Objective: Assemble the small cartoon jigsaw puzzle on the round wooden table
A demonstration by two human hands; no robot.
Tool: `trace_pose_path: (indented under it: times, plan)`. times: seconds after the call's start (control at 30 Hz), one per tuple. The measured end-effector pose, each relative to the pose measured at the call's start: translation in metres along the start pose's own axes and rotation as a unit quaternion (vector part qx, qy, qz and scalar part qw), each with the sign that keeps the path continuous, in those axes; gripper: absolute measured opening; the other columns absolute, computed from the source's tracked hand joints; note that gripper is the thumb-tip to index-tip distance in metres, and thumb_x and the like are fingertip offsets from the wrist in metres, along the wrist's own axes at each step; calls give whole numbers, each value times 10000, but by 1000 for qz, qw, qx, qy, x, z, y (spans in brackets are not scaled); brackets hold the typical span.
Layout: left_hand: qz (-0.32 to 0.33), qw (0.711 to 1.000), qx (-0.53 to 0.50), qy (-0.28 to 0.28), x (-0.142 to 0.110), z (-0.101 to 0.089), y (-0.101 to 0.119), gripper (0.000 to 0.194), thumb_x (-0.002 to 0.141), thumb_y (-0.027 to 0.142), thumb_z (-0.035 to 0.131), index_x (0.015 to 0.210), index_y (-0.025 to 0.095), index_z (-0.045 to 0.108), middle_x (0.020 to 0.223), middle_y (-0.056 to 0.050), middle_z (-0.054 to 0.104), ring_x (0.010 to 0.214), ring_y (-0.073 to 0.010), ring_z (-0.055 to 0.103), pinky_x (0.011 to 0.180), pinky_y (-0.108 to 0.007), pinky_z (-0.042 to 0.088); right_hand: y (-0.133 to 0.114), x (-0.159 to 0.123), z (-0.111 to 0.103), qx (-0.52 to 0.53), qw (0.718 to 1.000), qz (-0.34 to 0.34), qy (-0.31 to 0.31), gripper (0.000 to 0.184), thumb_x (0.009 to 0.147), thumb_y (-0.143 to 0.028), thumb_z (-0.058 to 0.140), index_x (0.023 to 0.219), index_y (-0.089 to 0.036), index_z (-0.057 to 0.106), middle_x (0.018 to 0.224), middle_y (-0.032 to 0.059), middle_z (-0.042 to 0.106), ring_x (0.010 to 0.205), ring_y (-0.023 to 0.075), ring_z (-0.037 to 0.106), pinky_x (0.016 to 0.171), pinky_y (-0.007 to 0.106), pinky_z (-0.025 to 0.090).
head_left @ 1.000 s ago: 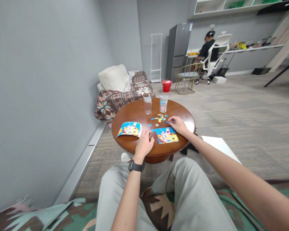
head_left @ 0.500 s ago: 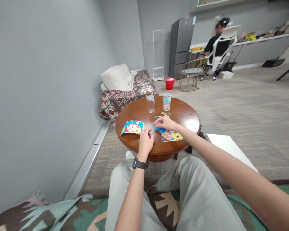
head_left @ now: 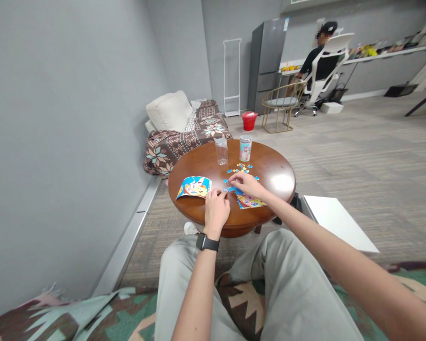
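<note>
On the round wooden table [head_left: 184, 163], a partly joined jigsaw puzzle [head_left: 250, 201] with a cartoon picture lies under my right forearm, which hides part of it. My right hand [head_left: 247, 183] hovers over its upper left, thumb and fingertips pinched together; whatever they hold is too small to make out. Beside those fingertips is a loose blue puzzle piece [head_left: 225, 180]. My left hand [head_left: 217, 208] rests at the table's near side, fingers bent and a little apart, with nothing visible in them. Its fingers are close to a curled picture card [head_left: 194, 186]. More loose puzzle pieces [head_left: 242, 167] lie beyond my right hand.
Behind the pieces stand a clear jar [head_left: 221, 152] and a jar with a cartoon label [head_left: 245, 149]. A white box-like surface [head_left: 337, 220] is right of the table. Farther off are a red bucket [head_left: 249, 121], a gold-framed chair [head_left: 279, 102] and a seated person [head_left: 312, 59].
My left hand has turned slightly and moved a little right, its fingers now lower toward the table. My right hand stays over the puzzle with only a slight shift. The view has tilted slightly.
</note>
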State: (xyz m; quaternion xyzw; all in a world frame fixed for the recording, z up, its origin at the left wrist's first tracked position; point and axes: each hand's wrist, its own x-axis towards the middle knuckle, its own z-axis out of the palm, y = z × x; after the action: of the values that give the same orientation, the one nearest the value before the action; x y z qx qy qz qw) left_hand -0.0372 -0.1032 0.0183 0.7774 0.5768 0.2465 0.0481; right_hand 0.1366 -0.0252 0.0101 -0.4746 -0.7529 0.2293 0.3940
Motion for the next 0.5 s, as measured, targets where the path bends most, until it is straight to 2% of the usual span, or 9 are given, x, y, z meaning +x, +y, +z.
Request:
trace_pose_path:
  times: [0.1, 0.2, 0.37, 0.5]
  plan:
    - [6, 1000, 3, -1, 0, 1, 0, 357, 887, 139, 430, 1145, 162, 675, 1182, -131, 602, 1121, -271, 512, 1047, -444, 413, 7, -31, -26, -56, 995, -51, 59, 238, 840, -141, 465, 918, -217, 676, 943, 53, 671, 916, 204, 626, 864, 350, 488]
    - [20, 1000, 3, -5, 1, 2, -2, 384, 892, 126, 404, 1185, 167, 648, 1240, -116, 613, 1163, -266, 511, 1074, -451, 393, 16, -57, -44, -86, 989, -47, 112, 258, 832, -114, 430, 912, -221, 650, 940, 64, 651, 939, 225, 606, 883, 368, 473]
    - [26, 1000, 5, -5, 2, 5, -4, 409, 887, 112, 392, 1228, 170, 610, 1306, -104, 612, 1225, -260, 506, 1099, -451, 380, 28, -65, -45, -85, 984, 4, 159, 225, 851, -148, 423, 911, -222, 626, 938, 62, 644, 914, 226, 599, 860, 370, 473]
    - [27, 1000, 10, -1, 3, 5, -4, 405, 887, 112, 394, 1235, 166, 595, 1310, -116, 612, 1234, -257, 522, 1110, -447, 376, 31, -62, -40, -111, 985, 12, 129, 212, 815, -124, 436, 874, -214, 618, 925, 63, 620, 910, 218, 593, 858, 355, 471]
